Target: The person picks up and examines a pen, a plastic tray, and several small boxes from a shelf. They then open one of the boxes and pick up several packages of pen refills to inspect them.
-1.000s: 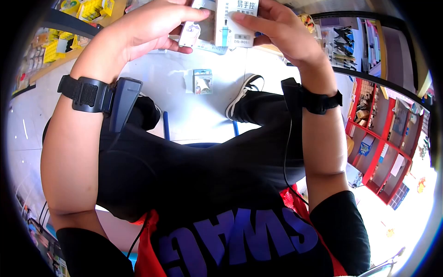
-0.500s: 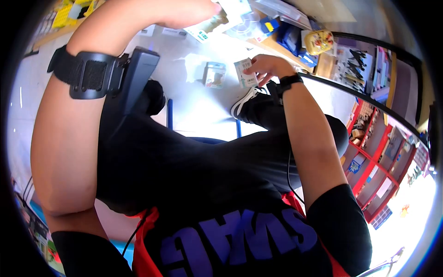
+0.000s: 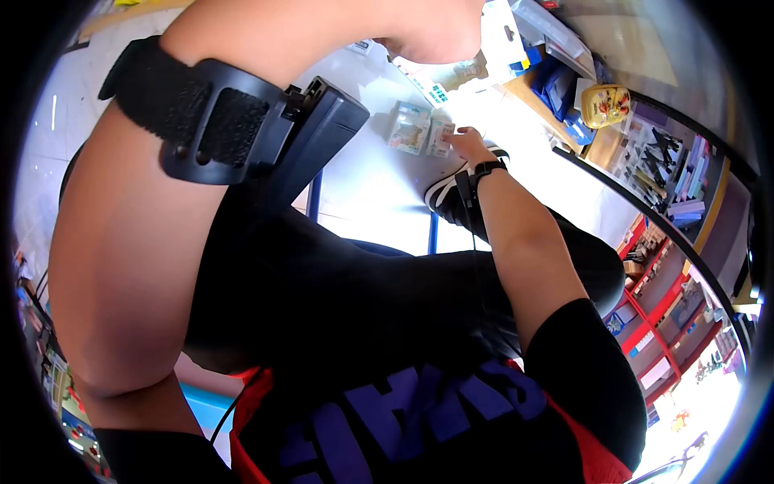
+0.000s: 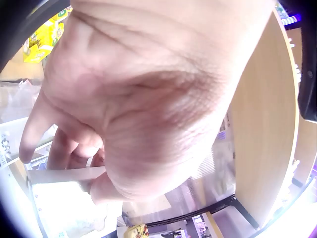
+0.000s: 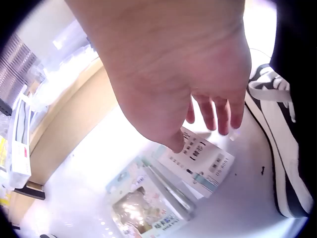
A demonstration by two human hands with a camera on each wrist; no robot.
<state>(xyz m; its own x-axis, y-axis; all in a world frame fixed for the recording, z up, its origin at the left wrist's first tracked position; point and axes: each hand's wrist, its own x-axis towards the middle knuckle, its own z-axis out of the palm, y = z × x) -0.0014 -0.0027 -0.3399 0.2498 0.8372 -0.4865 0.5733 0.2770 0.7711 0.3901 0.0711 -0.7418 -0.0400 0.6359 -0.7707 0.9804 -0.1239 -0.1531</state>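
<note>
My left hand (image 3: 435, 32) is high at the top of the head view, holding a white package (image 4: 69, 206) with a clear window between thumb and fingers. Down near the floor, my right hand (image 3: 472, 145) pinches a small white printed box (image 5: 200, 161), thumb on its face and fingers behind. Right beside that box, a pastel package (image 5: 141, 203) with a window and a pen-like stick lies on the floor. In the head view the pastel package (image 3: 409, 127) sits just left of the small box.
A black-and-white shoe (image 5: 275, 134) stands close to my right hand. Wooden shelving (image 3: 524, 97) with goods, including a yellow tin (image 3: 605, 106), runs along the right. Farther right are red shelves (image 3: 657, 323). Blue stool legs (image 3: 433, 232) stand between the feet.
My right hand has moved away from the left one and gone down to the floor with the small box, next to the pastel package. My left hand has moved rightward with its package.
</note>
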